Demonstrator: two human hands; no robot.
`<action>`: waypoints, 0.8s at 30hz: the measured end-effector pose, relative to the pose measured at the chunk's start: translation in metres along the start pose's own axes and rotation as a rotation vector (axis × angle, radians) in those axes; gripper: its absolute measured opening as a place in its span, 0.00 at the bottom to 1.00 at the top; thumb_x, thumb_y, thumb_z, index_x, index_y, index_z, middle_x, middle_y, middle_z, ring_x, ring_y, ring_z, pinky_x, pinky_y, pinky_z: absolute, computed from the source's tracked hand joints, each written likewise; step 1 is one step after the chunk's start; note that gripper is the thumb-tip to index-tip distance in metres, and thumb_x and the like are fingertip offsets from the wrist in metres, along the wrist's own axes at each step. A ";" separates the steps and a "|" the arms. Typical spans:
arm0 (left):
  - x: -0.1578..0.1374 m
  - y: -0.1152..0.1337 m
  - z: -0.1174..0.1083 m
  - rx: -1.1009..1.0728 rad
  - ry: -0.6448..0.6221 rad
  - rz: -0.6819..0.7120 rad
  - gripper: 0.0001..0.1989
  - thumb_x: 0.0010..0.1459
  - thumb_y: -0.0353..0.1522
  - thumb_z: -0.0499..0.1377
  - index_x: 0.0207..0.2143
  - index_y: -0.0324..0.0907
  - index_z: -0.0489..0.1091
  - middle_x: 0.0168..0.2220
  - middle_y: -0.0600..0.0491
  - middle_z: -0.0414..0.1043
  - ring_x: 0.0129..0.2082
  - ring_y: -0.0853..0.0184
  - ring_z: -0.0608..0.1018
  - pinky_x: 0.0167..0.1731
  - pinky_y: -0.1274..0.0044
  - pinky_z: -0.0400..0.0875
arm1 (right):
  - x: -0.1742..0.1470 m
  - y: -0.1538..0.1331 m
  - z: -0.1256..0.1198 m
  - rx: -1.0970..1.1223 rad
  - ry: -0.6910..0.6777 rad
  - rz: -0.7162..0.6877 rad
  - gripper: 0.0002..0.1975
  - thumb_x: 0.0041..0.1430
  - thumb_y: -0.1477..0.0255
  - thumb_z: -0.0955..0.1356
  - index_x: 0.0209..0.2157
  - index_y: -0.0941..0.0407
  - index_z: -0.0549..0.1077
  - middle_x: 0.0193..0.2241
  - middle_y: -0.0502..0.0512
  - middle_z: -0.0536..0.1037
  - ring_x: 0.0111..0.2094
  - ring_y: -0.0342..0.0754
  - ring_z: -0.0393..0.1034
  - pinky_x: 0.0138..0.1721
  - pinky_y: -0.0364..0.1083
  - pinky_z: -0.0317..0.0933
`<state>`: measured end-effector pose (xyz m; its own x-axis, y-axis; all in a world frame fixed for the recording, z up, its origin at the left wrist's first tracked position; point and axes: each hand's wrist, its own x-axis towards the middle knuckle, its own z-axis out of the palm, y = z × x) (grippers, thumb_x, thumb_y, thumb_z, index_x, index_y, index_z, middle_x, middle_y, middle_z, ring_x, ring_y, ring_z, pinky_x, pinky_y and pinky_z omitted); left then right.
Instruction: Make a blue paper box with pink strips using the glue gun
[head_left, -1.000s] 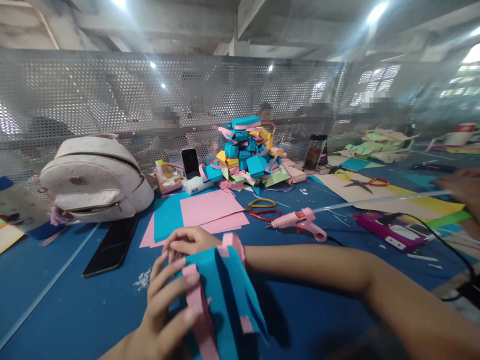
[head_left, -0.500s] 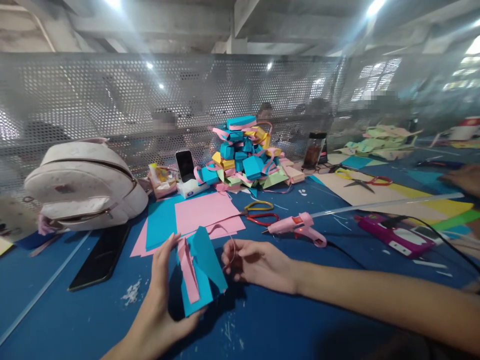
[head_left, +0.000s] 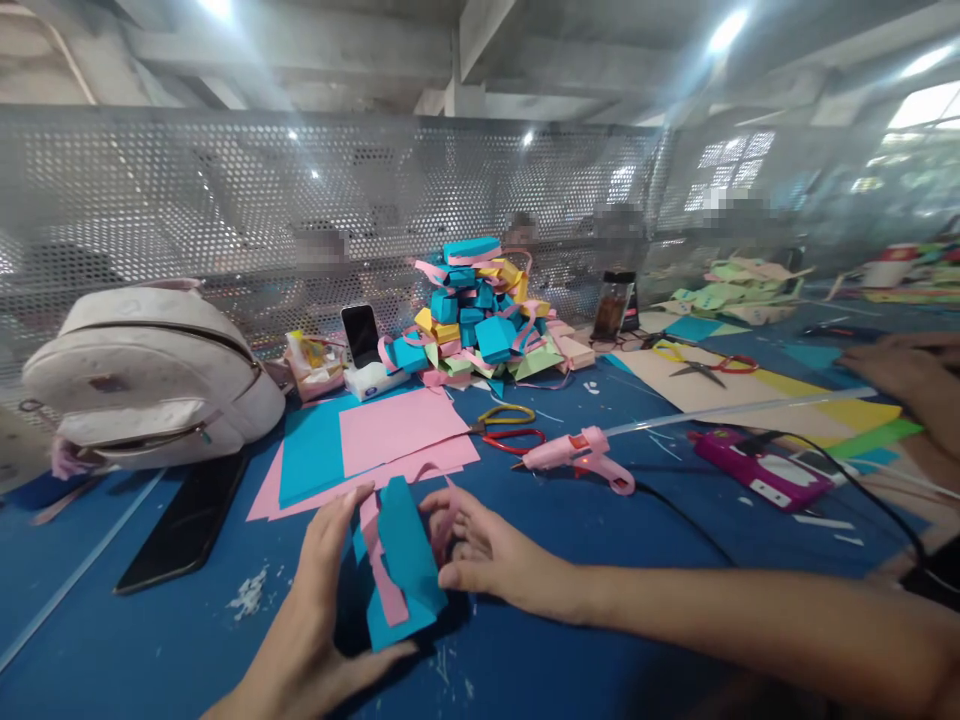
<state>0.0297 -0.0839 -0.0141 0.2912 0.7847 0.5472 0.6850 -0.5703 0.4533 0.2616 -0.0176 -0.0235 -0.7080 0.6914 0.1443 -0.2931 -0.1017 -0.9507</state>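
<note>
My left hand (head_left: pixel 319 600) wraps round the left side of a small blue paper box (head_left: pixel 409 565), fingers behind it and thumb at its lower edge. A pink paper strip (head_left: pixel 388 590) runs down the side of the box near my left fingers. At the right side of the box, my right hand (head_left: pixel 499 560) has curled fingers on a pink strip end (head_left: pixel 448 515). Part of that strip is hidden by the fingers. Beyond the box lie pink paper sheets (head_left: pixel 401 425) and a blue sheet (head_left: pixel 311 460).
A pink glue gun (head_left: pixel 574 455) lies right of the scissors (head_left: pixel 514 430). Behind stands a pile of paper boxes (head_left: pixel 480 320). A white backpack (head_left: pixel 150 370) and black phone (head_left: pixel 184 525) are left, a purple power strip (head_left: pixel 761 470) right. Another person's hand (head_left: pixel 900 365) rests at far right.
My right hand has come closer against the box's right side, its thumb now near the box. The box has tilted more upright. The camera view has shifted slightly right.
</note>
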 end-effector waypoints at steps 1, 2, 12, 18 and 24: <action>-0.001 0.000 -0.001 0.018 -0.007 0.015 0.55 0.54 0.38 0.68 0.71 0.52 0.32 0.68 0.39 0.49 0.67 0.40 0.56 0.58 0.47 0.62 | 0.000 0.001 0.002 0.004 0.014 0.006 0.32 0.49 0.63 0.78 0.52 0.52 0.64 0.41 0.50 0.71 0.44 0.46 0.69 0.49 0.48 0.62; -0.001 0.001 -0.001 0.035 -0.012 0.030 0.55 0.55 0.38 0.68 0.71 0.51 0.33 0.68 0.38 0.48 0.67 0.39 0.56 0.57 0.48 0.65 | 0.001 0.002 0.005 0.010 0.023 0.008 0.34 0.49 0.63 0.79 0.53 0.51 0.63 0.45 0.52 0.71 0.46 0.47 0.70 0.50 0.49 0.63; -0.006 0.004 -0.009 0.033 0.101 0.382 0.52 0.53 0.40 0.70 0.71 0.51 0.40 0.57 0.40 0.61 0.63 0.43 0.64 0.56 0.51 0.68 | 0.004 -0.020 0.032 0.023 -0.035 0.129 0.35 0.49 0.63 0.78 0.56 0.57 0.66 0.51 0.59 0.76 0.50 0.53 0.72 0.51 0.52 0.65; -0.006 0.004 -0.009 -0.048 0.138 0.354 0.49 0.54 0.47 0.67 0.70 0.50 0.44 0.54 0.42 0.65 0.65 0.44 0.63 0.57 0.53 0.66 | 0.005 -0.022 0.028 0.030 -0.064 0.108 0.35 0.51 0.63 0.77 0.57 0.58 0.66 0.52 0.60 0.76 0.53 0.55 0.70 0.54 0.52 0.62; -0.004 0.000 -0.007 0.036 0.114 0.253 0.49 0.56 0.51 0.64 0.70 0.45 0.43 0.56 0.41 0.70 0.67 0.47 0.59 0.65 0.49 0.47 | 0.003 -0.014 0.021 0.199 -0.079 0.161 0.34 0.53 0.60 0.76 0.58 0.57 0.68 0.54 0.60 0.74 0.54 0.52 0.69 0.54 0.50 0.61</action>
<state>0.0239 -0.0891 -0.0118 0.3806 0.5847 0.7164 0.6240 -0.7342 0.2677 0.2499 -0.0289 -0.0036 -0.8015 0.5974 0.0245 -0.2880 -0.3498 -0.8915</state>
